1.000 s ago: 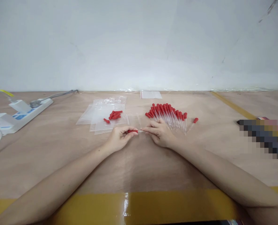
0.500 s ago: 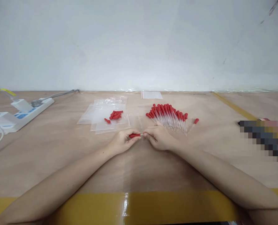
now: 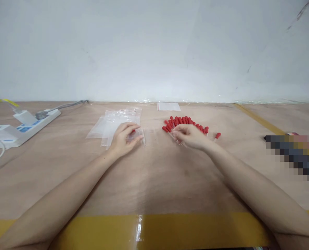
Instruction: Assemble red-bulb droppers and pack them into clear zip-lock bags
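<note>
The red-bulbed droppers (image 3: 186,120) lie fanned on the table (image 3: 159,187), bulb ends away from you, partly hidden by your right hand (image 3: 191,135). Its fingertips are drawn together at the pile's left side; a blurred bulb (image 3: 166,122) shows just beyond, grip not determinable. 1 separate dropper (image 3: 218,135) lies to the right. Your left hand (image 3: 122,141), apart from the right, has thumb and fingers parted over the clear bags (image 3: 110,121); red (image 3: 133,131) shows between them, contact not determinable. Clear tubes (image 3: 143,138) lie just beside those fingertips.
</note>
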`<move>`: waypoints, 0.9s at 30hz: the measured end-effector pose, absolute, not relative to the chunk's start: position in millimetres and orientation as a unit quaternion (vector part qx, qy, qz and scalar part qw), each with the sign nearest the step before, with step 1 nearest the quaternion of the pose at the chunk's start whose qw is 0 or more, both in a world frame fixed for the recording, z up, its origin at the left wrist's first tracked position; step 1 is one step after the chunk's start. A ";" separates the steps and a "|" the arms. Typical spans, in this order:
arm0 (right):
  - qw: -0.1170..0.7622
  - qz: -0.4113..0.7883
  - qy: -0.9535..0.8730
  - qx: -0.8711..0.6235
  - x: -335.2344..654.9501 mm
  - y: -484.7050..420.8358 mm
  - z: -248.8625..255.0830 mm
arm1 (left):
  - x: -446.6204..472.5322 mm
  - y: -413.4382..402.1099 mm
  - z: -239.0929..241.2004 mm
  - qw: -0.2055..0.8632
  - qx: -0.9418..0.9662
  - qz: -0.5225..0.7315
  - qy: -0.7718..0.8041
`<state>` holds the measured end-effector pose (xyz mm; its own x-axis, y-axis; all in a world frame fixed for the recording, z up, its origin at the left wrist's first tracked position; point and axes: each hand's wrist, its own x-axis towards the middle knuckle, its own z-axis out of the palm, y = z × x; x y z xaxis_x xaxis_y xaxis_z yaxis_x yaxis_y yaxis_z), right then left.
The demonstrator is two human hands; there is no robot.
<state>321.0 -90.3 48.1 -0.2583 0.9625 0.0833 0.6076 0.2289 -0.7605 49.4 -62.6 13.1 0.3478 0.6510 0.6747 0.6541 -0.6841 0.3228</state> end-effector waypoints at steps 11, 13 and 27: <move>0.137 0.184 -0.573 -0.787 404.5 -50.7 39.0 | 14.2 -33.9 -6.7 0.101 -0.785 -0.350 -0.501; 0.142 0.182 -0.575 -0.785 403.9 -51.1 37.7 | 13.7 -34.4 -6.8 0.082 -0.785 -0.342 -0.510; 0.157 0.078 -0.730 -0.661 256.7 -49.6 31.3 | 15.9 -34.6 -4.5 0.036 -0.784 -0.351 -0.511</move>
